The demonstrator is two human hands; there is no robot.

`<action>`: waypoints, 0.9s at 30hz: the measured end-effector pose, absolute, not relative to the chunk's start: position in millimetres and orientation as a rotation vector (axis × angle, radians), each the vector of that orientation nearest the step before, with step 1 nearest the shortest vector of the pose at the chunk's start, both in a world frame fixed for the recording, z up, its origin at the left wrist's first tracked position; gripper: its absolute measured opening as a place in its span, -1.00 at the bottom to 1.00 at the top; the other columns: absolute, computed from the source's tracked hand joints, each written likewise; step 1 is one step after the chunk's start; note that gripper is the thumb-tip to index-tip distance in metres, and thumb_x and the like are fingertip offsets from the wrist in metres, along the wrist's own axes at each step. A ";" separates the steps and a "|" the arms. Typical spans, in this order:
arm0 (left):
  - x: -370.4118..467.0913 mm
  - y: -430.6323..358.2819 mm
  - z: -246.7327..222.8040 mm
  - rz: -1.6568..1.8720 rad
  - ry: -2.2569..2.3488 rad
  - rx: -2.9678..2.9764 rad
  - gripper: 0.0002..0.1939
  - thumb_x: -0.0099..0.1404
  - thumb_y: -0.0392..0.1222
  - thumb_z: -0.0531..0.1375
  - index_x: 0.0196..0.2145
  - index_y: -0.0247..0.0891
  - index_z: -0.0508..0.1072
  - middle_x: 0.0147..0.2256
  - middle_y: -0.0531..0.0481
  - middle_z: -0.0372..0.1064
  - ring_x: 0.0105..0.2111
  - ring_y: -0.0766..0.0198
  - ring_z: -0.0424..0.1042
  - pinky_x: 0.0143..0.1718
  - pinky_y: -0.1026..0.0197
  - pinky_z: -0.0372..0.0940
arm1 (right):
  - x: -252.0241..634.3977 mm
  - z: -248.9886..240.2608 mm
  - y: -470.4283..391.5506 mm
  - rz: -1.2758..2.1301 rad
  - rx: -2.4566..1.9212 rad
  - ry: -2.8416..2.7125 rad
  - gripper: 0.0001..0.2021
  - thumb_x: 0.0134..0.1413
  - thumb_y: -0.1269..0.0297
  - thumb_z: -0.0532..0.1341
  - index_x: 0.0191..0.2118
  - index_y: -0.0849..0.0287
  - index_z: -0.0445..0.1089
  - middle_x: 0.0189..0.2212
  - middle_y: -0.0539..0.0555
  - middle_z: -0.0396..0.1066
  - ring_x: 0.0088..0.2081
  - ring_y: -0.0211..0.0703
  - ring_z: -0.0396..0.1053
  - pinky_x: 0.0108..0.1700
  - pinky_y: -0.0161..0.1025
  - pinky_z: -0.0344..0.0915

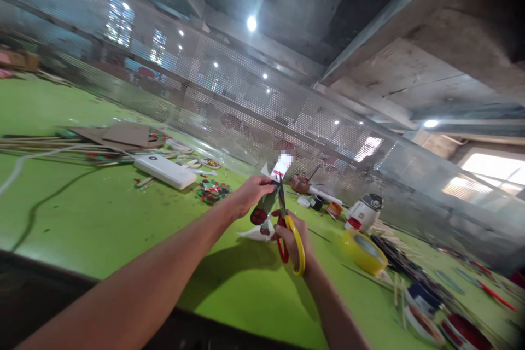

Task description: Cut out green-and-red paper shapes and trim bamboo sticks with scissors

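Two hands at centre | left hand [251, 193] is closed round a green-and-red printed paper strip [264, 206], held above the green table [102, 219] | right hand [292, 238], at 5 o'clock, has fingers through red-and-yellow-handled scissors [289, 229]; blades are set on the strip | step judged: cutting under way; a steady closing of blades is called for | yellow tape roll [364, 250] lies at 3 o'clock

Both forearms are bare to the frame edge, with no sleeves; left hand [251, 192] and right hand [294, 236] ungloved.

Bright ceiling lamps [251, 23] glare at upper centre; arms cast soft shadows on the counter [82, 213]; edges blur and warp.
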State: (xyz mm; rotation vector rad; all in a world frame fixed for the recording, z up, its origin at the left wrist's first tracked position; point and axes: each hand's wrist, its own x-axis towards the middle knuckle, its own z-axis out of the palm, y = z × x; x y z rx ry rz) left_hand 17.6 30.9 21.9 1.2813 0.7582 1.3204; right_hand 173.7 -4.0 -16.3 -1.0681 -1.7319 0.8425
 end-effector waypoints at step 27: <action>13.2 30.5 23.5 1.173 0.736 1.261 -0.76 0.07 -0.23 0.20 -0.28 -0.37 0.36 -0.48 -0.12 0.41 -0.58 0.26 0.37 -0.50 0.18 0.24 | 179.9 -15.1 -3.2 0.815 -1.062 -1.805 -0.71 -0.24 0.39 0.10 -0.27 0.25 0.35 -0.71 -0.13 0.18 -0.66 -0.30 0.17 -0.61 -0.38 0.13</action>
